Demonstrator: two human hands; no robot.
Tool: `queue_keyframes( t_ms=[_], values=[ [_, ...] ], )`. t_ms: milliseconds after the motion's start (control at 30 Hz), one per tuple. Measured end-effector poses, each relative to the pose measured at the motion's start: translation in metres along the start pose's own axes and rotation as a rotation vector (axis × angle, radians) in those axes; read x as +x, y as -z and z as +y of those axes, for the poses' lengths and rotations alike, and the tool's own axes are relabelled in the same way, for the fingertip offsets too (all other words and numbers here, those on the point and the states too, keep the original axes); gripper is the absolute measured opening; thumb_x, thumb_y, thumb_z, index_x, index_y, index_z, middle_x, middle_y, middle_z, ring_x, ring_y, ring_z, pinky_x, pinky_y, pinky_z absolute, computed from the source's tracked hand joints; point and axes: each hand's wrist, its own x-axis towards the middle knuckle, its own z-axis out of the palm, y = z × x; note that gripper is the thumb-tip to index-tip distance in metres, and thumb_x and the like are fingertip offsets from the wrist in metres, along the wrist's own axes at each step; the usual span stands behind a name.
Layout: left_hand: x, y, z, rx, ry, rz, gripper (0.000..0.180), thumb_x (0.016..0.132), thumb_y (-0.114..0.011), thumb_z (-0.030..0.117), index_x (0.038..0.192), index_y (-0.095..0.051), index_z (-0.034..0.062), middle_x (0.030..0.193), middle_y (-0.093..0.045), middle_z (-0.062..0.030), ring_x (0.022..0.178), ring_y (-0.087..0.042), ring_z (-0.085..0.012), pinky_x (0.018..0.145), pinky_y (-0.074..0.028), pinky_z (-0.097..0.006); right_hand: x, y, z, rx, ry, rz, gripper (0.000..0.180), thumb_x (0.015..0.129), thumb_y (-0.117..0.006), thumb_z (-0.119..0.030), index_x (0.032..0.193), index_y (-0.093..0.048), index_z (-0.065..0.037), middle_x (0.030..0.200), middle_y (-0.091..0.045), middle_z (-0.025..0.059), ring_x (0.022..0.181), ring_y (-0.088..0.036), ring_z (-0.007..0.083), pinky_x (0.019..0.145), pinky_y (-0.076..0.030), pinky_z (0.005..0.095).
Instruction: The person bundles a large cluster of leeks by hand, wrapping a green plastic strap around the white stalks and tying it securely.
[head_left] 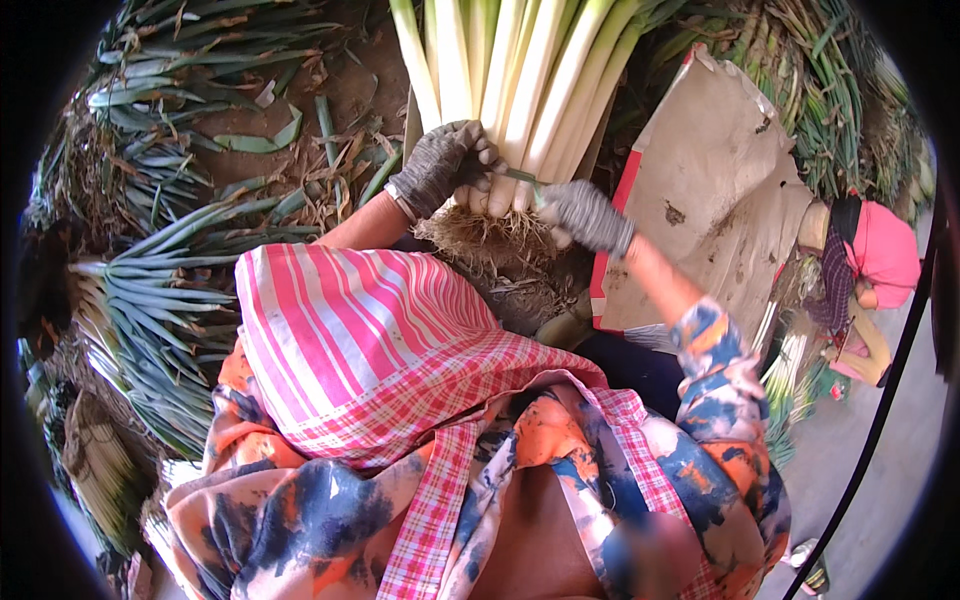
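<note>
A thick bunch of green onions (520,90) lies in front of me, its white stalks fanned away and its brown roots (490,232) toward me. A thin green tie strip (522,177) crosses the stalks just above the roots. My left hand (448,165), in a grey knit glove, is closed at the strip's left end, against the bunch's left side. At the right side my gloved right hand (588,216) is closed round the other end, with a bit of green showing at its fingertips. The glove hides how the strip is gripped.
Flattened, dirty cardboard (700,190) with a red edge lies right of the bunch. Untrimmed green onions (160,310) are heaped at the left, with more piles (810,90) at the far right. Another person in pink (885,255) bends at the right. Dry leaves litter the soil.
</note>
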Motion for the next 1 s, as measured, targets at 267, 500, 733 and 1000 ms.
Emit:
queue_keyframes(
  t_ms=[267,500,733,1000],
  values=[
    [-0.011,-0.003,0.006,0.039,-0.039,-0.007,0.030,0.089,-0.054,0.037,0.082,-0.051,0.0075,0.082,-0.056,-0.0049,0.084,-0.058,-0.0194,0.068,-0.050,-0.030,-0.011,-0.023,-0.066,0.765,-0.377,0.145,0.024,0.081,-0.051,-0.026,0.071,-0.054,-0.004,0.059,-0.050,0.0013,0.046,-0.047,0.0092,0.046,-0.040,0.0216],
    [-0.023,-0.024,0.012,0.774,-0.201,-0.004,0.031,0.090,-0.055,0.025,0.108,-0.056,-0.0007,0.093,-0.064,-0.0106,0.081,-0.060,-0.0179,0.073,-0.049,-0.030,-0.008,-0.022,-0.053,1.096,-0.264,0.376,0.029,0.082,-0.054,-0.029,0.068,-0.046,-0.005,0.053,-0.037,-0.0005,0.048,-0.045,0.0158,0.048,-0.042,0.0301],
    [-0.019,-0.019,0.006,1.089,-0.269,-0.024,0.026,0.087,-0.059,0.021,0.104,-0.059,0.0014,0.085,-0.064,-0.0092,0.076,-0.059,-0.0152,0.069,-0.049,-0.031,0.029,-0.016,-0.072,0.744,-0.182,0.116,0.018,0.084,-0.051,-0.017,0.086,-0.054,0.001,0.067,-0.054,0.0045,0.056,-0.053,0.0104,0.051,-0.044,0.0223],
    [-0.021,-0.014,0.003,0.821,-0.108,0.057,0.027,0.092,-0.051,0.025,0.107,-0.055,0.0022,0.076,-0.058,-0.0038,0.064,-0.054,-0.0104,0.061,-0.046,-0.027,0.045,-0.033,-0.052,-0.186,-0.138,0.420,0.030,0.074,-0.063,-0.007,0.102,-0.054,-0.011,0.079,-0.063,0.0103,0.077,-0.064,0.0298,0.068,-0.051,0.0342]
  ],
)
